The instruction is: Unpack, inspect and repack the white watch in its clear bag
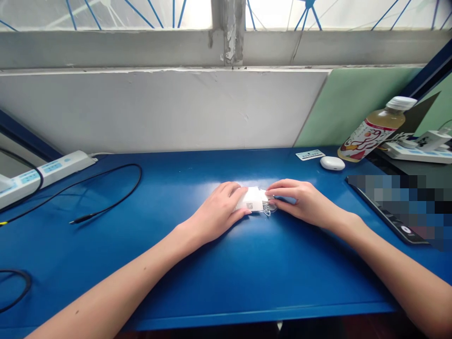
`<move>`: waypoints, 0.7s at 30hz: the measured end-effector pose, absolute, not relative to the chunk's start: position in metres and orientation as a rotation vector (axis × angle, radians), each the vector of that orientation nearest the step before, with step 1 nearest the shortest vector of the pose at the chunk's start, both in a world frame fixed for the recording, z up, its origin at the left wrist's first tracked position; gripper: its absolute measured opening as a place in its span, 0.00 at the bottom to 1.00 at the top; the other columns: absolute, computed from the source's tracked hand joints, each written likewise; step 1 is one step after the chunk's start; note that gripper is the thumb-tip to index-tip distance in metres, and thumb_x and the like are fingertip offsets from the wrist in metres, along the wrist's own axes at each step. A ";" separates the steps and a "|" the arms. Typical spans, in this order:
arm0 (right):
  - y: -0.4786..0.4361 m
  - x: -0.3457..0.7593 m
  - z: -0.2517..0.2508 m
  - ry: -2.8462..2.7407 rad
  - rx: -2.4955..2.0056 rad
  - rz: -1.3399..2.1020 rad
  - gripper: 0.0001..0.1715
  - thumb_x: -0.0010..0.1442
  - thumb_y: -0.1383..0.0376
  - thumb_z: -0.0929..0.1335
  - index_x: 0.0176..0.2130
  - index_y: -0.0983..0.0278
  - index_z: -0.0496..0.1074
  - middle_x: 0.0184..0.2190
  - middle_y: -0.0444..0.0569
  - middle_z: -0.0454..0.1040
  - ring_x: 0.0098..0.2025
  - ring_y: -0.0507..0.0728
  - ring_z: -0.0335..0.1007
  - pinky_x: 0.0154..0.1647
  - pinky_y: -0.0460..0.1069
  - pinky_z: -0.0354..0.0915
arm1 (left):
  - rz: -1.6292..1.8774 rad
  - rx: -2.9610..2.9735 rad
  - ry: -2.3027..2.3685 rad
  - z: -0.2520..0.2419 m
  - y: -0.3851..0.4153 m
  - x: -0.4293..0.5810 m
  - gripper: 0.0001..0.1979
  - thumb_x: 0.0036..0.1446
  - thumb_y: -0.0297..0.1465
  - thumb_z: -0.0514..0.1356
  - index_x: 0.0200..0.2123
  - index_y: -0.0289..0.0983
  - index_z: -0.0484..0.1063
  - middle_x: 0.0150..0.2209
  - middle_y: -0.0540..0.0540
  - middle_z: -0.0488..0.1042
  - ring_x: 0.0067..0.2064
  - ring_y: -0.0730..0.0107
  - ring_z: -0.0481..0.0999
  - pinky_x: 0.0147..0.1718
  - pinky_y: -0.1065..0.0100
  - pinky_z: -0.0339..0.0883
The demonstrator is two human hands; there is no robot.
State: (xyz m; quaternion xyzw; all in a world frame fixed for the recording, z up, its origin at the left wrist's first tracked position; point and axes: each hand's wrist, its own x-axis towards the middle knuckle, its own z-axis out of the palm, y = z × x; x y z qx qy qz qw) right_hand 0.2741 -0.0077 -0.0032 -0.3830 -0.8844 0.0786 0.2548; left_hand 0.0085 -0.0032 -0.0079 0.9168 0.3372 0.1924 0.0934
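A small flat white packet (254,197) with a grey square code printed on it lies on the blue desk, in the middle of the view. My left hand (223,203) holds it from the left, thumb along the near edge and fingers over the far one. At its right end are a clear, shiny piece and a silvery chain-like strand (267,208). The fingers of my right hand (300,197) pinch this right end, thumb and fingertips close together. What lies under the left palm is hidden.
On the right of the blue desk (197,282) are a card (310,155), a white earbud case (332,163), a drink bottle (376,129) and a dark mat (388,216). On the left, a black cable (106,207) curls near a power strip (52,169).
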 end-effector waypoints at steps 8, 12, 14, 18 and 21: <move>-0.005 0.282 0.000 -2.397 -1.115 0.104 0.12 0.64 0.60 0.68 0.44 0.58 0.81 0.41 0.52 0.81 0.43 0.63 0.75 0.42 0.59 0.74 | 0.642 2.705 1.035 -0.011 -0.004 0.008 0.19 0.67 0.39 0.58 0.57 0.37 0.66 0.55 0.37 0.71 0.58 0.50 0.69 0.55 0.49 0.68; -0.006 0.276 -0.008 -2.388 -1.137 0.083 0.15 0.64 0.56 0.69 0.47 0.59 0.79 0.42 0.53 0.80 0.44 0.64 0.74 0.42 0.59 0.74 | 0.624 2.728 1.034 -0.011 -0.004 0.008 0.19 0.67 0.39 0.57 0.56 0.36 0.66 0.55 0.36 0.71 0.59 0.49 0.68 0.55 0.48 0.67; -0.007 0.274 -0.011 -2.384 -1.142 0.071 0.15 0.64 0.56 0.68 0.46 0.59 0.79 0.42 0.54 0.79 0.44 0.63 0.73 0.42 0.58 0.73 | 0.603 2.736 1.037 -0.010 -0.004 0.008 0.19 0.67 0.38 0.57 0.56 0.35 0.66 0.56 0.35 0.70 0.60 0.49 0.68 0.56 0.49 0.67; -0.008 0.270 -0.015 -2.372 -1.170 0.076 0.14 0.66 0.59 0.66 0.45 0.58 0.80 0.40 0.53 0.78 0.41 0.62 0.73 0.38 0.57 0.73 | 0.609 2.731 1.027 -0.009 -0.004 0.008 0.19 0.67 0.38 0.58 0.56 0.35 0.66 0.56 0.35 0.71 0.60 0.49 0.68 0.56 0.47 0.67; -0.008 0.266 -0.018 -2.348 -1.185 0.095 0.14 0.67 0.61 0.65 0.45 0.58 0.80 0.40 0.53 0.78 0.40 0.61 0.74 0.38 0.56 0.72 | 0.635 2.721 1.019 -0.009 -0.004 0.008 0.18 0.67 0.38 0.57 0.56 0.37 0.66 0.56 0.36 0.71 0.59 0.49 0.69 0.55 0.47 0.68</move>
